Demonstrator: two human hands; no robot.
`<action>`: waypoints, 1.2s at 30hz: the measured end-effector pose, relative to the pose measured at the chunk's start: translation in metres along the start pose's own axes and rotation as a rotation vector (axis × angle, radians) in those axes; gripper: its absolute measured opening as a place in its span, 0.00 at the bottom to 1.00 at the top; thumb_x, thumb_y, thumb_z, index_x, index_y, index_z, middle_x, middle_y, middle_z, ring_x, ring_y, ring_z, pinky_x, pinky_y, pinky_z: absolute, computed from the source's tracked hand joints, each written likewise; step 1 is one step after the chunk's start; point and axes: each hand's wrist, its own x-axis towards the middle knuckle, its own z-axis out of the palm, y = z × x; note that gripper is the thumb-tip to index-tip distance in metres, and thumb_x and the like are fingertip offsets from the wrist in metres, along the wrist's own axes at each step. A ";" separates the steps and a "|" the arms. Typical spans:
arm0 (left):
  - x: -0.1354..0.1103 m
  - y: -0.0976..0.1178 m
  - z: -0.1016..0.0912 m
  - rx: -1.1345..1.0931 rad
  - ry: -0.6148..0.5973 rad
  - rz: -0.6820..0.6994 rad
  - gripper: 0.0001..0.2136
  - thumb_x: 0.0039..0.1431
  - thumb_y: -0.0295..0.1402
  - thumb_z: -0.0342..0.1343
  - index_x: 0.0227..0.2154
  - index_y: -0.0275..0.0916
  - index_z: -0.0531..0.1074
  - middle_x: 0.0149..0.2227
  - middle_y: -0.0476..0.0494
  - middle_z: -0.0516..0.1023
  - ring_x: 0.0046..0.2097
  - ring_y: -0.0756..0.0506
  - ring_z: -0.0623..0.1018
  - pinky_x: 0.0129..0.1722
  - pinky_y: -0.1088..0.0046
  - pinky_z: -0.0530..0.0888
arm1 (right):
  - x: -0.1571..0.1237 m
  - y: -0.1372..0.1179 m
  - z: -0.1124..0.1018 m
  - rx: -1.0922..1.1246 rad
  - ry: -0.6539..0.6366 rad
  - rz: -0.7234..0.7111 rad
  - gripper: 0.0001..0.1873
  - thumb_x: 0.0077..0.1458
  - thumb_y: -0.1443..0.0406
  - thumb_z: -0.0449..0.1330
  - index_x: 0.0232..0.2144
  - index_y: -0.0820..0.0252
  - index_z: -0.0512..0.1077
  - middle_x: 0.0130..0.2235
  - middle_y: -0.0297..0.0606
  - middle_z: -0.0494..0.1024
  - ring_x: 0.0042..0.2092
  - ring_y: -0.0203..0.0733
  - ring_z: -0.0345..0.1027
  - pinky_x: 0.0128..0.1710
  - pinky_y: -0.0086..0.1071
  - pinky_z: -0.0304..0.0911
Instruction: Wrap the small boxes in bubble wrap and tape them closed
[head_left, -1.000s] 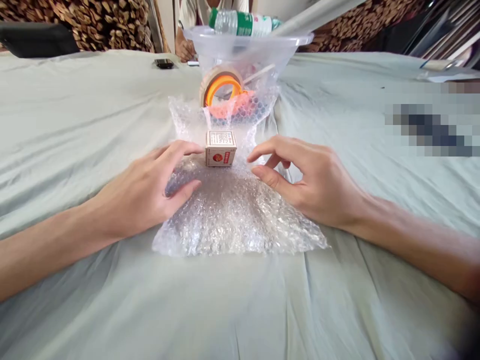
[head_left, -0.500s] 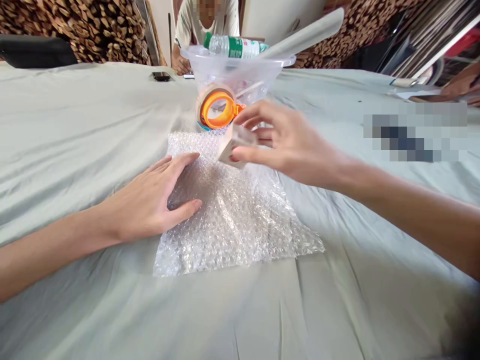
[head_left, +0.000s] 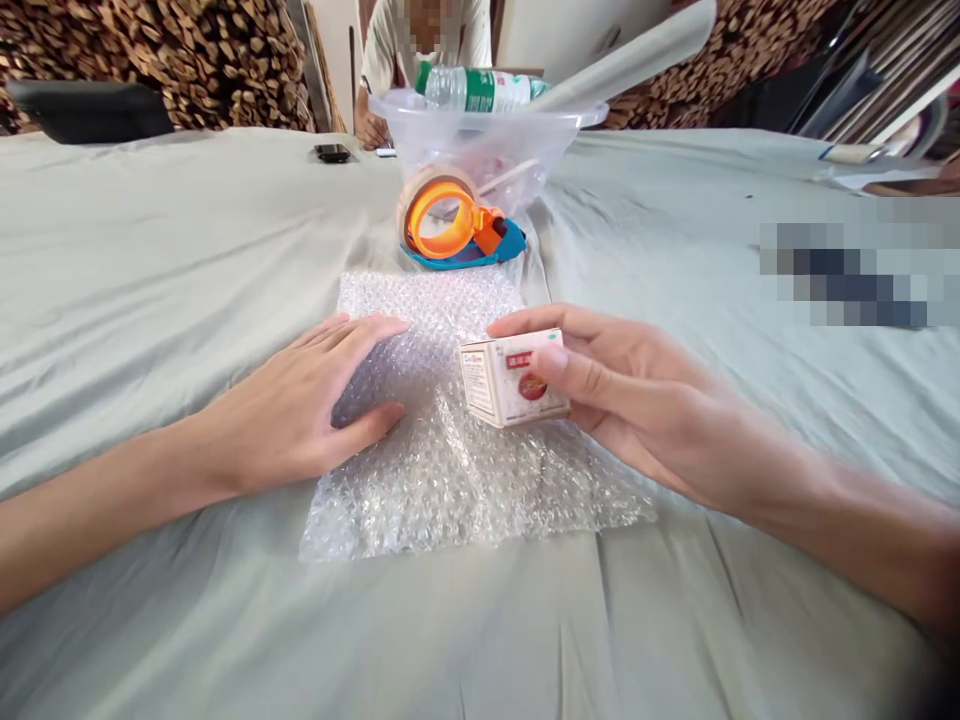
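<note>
A sheet of bubble wrap (head_left: 420,480) lies flat on the cloth-covered table before me. My left hand (head_left: 300,400) rests on its left side, fingers spread, holding nothing. Over the right half of the sheet, my right hand (head_left: 630,390) grips a small white carton (head_left: 517,385) between thumb and fingers. Red printing and a round picture mark the carton's front, and small text covers its left side. Just beyond the wrap sits a tape dispenser (head_left: 465,235) with an orange hub, a blue base and a roll of tape.
Behind the dispenser stands a clear plastic tub (head_left: 405,125) with a green-labelled bottle (head_left: 480,90) and a pale roll (head_left: 637,55) across its top. A phone (head_left: 332,153) lies at the far left. A person (head_left: 375,50) sits opposite. Stacked firewood (head_left: 217,60) lines the back.
My right hand has brought the carton nearer and to the right, turning it so its printed front shows. My left hand stays on the bubble wrap. The view has shifted slightly.
</note>
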 end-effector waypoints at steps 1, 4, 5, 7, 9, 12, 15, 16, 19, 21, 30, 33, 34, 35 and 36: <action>0.000 0.000 0.000 -0.009 -0.002 0.001 0.29 0.78 0.51 0.53 0.75 0.43 0.64 0.74 0.36 0.74 0.73 0.31 0.76 0.75 0.46 0.72 | -0.002 0.002 0.000 0.010 -0.017 0.009 0.22 0.62 0.57 0.80 0.53 0.53 0.80 0.48 0.39 0.87 0.49 0.46 0.85 0.49 0.40 0.87; 0.000 0.000 -0.001 -0.017 0.005 -0.002 0.29 0.78 0.50 0.54 0.75 0.44 0.64 0.74 0.37 0.74 0.72 0.31 0.77 0.74 0.46 0.73 | -0.001 0.010 -0.003 0.021 -0.060 -0.020 0.34 0.52 0.66 0.84 0.57 0.49 0.78 0.55 0.39 0.87 0.54 0.49 0.85 0.56 0.45 0.86; 0.000 0.000 -0.001 -0.022 0.005 -0.004 0.29 0.78 0.50 0.54 0.75 0.45 0.63 0.74 0.38 0.74 0.72 0.31 0.77 0.74 0.46 0.74 | 0.000 0.013 -0.004 0.022 -0.064 -0.036 0.36 0.51 0.66 0.84 0.59 0.48 0.77 0.58 0.40 0.87 0.56 0.50 0.85 0.58 0.46 0.85; -0.001 0.000 0.000 -0.034 -0.004 -0.009 0.29 0.78 0.50 0.54 0.75 0.47 0.63 0.74 0.39 0.75 0.72 0.31 0.77 0.73 0.46 0.75 | 0.002 0.017 -0.005 0.023 -0.050 -0.056 0.35 0.52 0.67 0.83 0.59 0.47 0.77 0.59 0.40 0.86 0.57 0.51 0.84 0.58 0.48 0.85; -0.001 -0.001 0.000 -0.041 -0.002 -0.005 0.28 0.78 0.50 0.54 0.75 0.49 0.63 0.74 0.40 0.75 0.72 0.31 0.78 0.73 0.46 0.75 | 0.002 0.019 -0.005 0.024 -0.036 -0.059 0.32 0.54 0.67 0.82 0.58 0.48 0.78 0.58 0.39 0.87 0.56 0.49 0.84 0.57 0.46 0.84; 0.000 -0.001 0.000 -0.034 0.006 -0.002 0.28 0.79 0.50 0.53 0.75 0.48 0.63 0.75 0.40 0.74 0.72 0.31 0.78 0.74 0.46 0.75 | 0.002 0.019 -0.006 0.048 -0.054 -0.053 0.34 0.53 0.68 0.82 0.59 0.48 0.77 0.57 0.39 0.87 0.54 0.46 0.83 0.53 0.41 0.83; 0.001 0.000 0.000 -0.032 -0.010 -0.011 0.29 0.79 0.50 0.52 0.75 0.44 0.64 0.74 0.38 0.74 0.72 0.31 0.77 0.74 0.45 0.74 | 0.001 0.018 -0.007 0.086 -0.084 -0.027 0.34 0.56 0.67 0.81 0.61 0.48 0.76 0.57 0.38 0.86 0.55 0.44 0.82 0.52 0.36 0.81; 0.001 0.001 -0.001 -0.036 -0.019 -0.017 0.29 0.79 0.51 0.52 0.75 0.43 0.64 0.75 0.38 0.74 0.72 0.31 0.77 0.74 0.46 0.74 | 0.000 0.018 -0.007 0.095 -0.090 -0.020 0.32 0.58 0.66 0.81 0.61 0.48 0.76 0.57 0.38 0.86 0.55 0.43 0.82 0.53 0.35 0.80; 0.001 0.002 -0.001 -0.044 -0.036 -0.039 0.30 0.79 0.52 0.52 0.75 0.43 0.64 0.76 0.39 0.73 0.72 0.31 0.77 0.76 0.47 0.72 | -0.002 0.017 -0.006 0.098 -0.089 -0.014 0.28 0.62 0.64 0.79 0.61 0.48 0.76 0.56 0.37 0.85 0.55 0.42 0.80 0.55 0.35 0.78; 0.001 0.002 -0.002 -0.037 -0.032 -0.051 0.30 0.79 0.53 0.52 0.75 0.44 0.64 0.76 0.40 0.73 0.73 0.31 0.76 0.76 0.48 0.72 | -0.003 0.016 -0.005 0.089 -0.085 -0.010 0.28 0.62 0.63 0.79 0.61 0.49 0.75 0.55 0.38 0.85 0.55 0.42 0.80 0.54 0.35 0.77; -0.002 0.000 -0.001 -0.006 -0.021 -0.041 0.29 0.80 0.53 0.52 0.75 0.46 0.63 0.75 0.42 0.73 0.72 0.33 0.77 0.75 0.50 0.72 | -0.007 0.012 -0.005 0.082 -0.100 0.013 0.24 0.68 0.61 0.74 0.61 0.50 0.73 0.54 0.39 0.83 0.54 0.44 0.79 0.52 0.38 0.76; -0.002 -0.001 0.000 -0.002 -0.024 -0.036 0.29 0.80 0.52 0.51 0.75 0.46 0.62 0.76 0.42 0.73 0.72 0.34 0.77 0.75 0.51 0.72 | -0.007 0.013 -0.004 0.083 -0.100 0.014 0.22 0.68 0.62 0.73 0.60 0.50 0.73 0.54 0.38 0.83 0.53 0.42 0.79 0.49 0.37 0.77; -0.002 -0.001 0.000 -0.002 -0.024 -0.033 0.29 0.80 0.52 0.51 0.75 0.46 0.63 0.76 0.42 0.73 0.72 0.34 0.77 0.75 0.51 0.72 | -0.007 0.013 -0.004 0.081 -0.101 0.010 0.22 0.68 0.63 0.73 0.60 0.50 0.73 0.54 0.38 0.82 0.52 0.42 0.79 0.49 0.36 0.77; -0.002 0.000 0.000 -0.001 -0.022 -0.031 0.29 0.80 0.52 0.51 0.75 0.46 0.63 0.76 0.42 0.73 0.72 0.34 0.77 0.75 0.51 0.72 | -0.006 0.013 -0.004 0.080 -0.101 0.002 0.21 0.68 0.63 0.73 0.59 0.49 0.73 0.54 0.37 0.82 0.52 0.41 0.79 0.48 0.35 0.76; -0.001 0.000 -0.001 0.000 -0.021 -0.028 0.28 0.80 0.52 0.51 0.75 0.45 0.63 0.76 0.42 0.73 0.72 0.33 0.77 0.75 0.51 0.72 | -0.006 0.013 -0.004 0.080 -0.100 -0.004 0.21 0.68 0.64 0.73 0.59 0.49 0.74 0.54 0.37 0.82 0.52 0.41 0.79 0.48 0.35 0.76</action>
